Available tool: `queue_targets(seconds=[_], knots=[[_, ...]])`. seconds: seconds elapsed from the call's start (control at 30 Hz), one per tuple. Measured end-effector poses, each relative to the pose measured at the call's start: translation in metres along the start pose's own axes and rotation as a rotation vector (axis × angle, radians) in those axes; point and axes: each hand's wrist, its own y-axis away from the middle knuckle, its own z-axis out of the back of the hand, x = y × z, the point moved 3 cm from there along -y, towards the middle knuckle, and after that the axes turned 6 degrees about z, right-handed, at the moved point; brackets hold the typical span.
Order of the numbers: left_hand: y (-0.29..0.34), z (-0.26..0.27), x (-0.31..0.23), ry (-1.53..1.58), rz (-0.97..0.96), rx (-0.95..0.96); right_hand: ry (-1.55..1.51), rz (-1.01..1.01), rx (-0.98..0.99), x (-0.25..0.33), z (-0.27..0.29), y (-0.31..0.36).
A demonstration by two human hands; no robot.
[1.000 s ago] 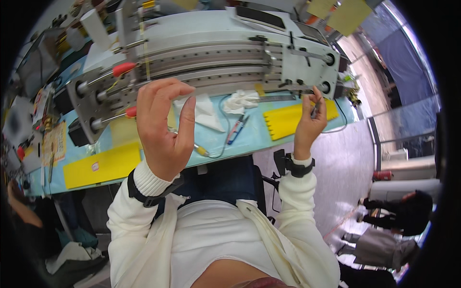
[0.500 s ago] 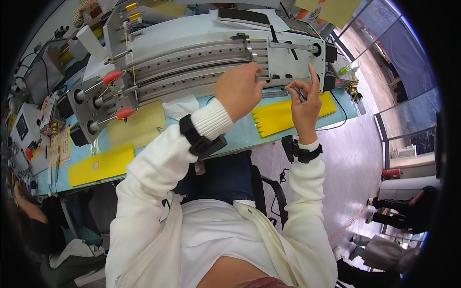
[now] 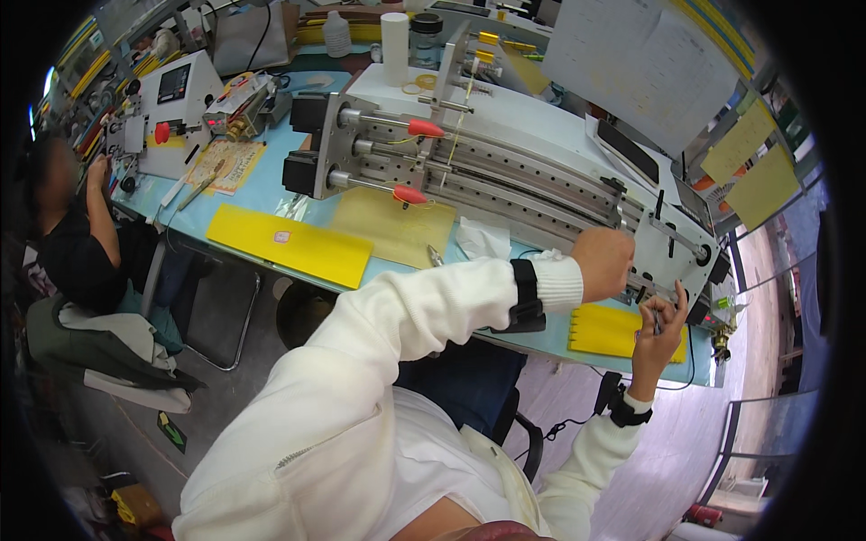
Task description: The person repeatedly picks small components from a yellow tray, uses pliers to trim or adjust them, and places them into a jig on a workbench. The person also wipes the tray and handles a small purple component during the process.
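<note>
- pale blue tabletop [image 3: 272, 171], mid-frame, under a metal rail rig [image 3: 541, 200]
- left hand [image 3: 603, 262], right of centre: fingertips hidden, can't judge grip
- right hand [image 3: 658, 346] pinches a small grey object [image 3: 657, 325]; slack fingers could drop it

Workshop — rail machine [image 3: 523, 185] on bench [image 3: 257, 197]

Green arrow sign [image 3: 171, 433] on the grey floor [image 3: 216, 389], no words legible

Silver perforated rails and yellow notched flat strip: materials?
Silver perforated rails: probably aluminium or steel, satin finish; grey metallic sheen, rows of holes. Yellow notched flat strip: perhaps plastic or coated card, smooth; even saturated colour, can't tell which.
</note>
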Motion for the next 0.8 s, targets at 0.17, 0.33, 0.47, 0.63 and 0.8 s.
queue_targets(seconds=[0.17,0.33,0.47,0.63,0.8], knots=[[0.034,0.017,-0.013,0.140,0.013,0.037,-0.059,0.247,0.039,0.042,-0.022,0.014],[0.049,0.051,-0.008,0.321,0.116,0.090,-0.093,0.221,0.001,0.063,-0.033,0.013],[0.060,0.071,-0.002,0.650,0.255,0.217,-0.136,0.257,0.012,0.072,-0.040,0.012],[0.072,0.090,0.003,0.589,0.195,0.202,-0.116,0.324,0.058,0.088,-0.051,0.013],[0.087,0.108,0.007,0.581,0.199,0.200,-0.163,0.381,0.075,0.110,-0.059,0.012]])
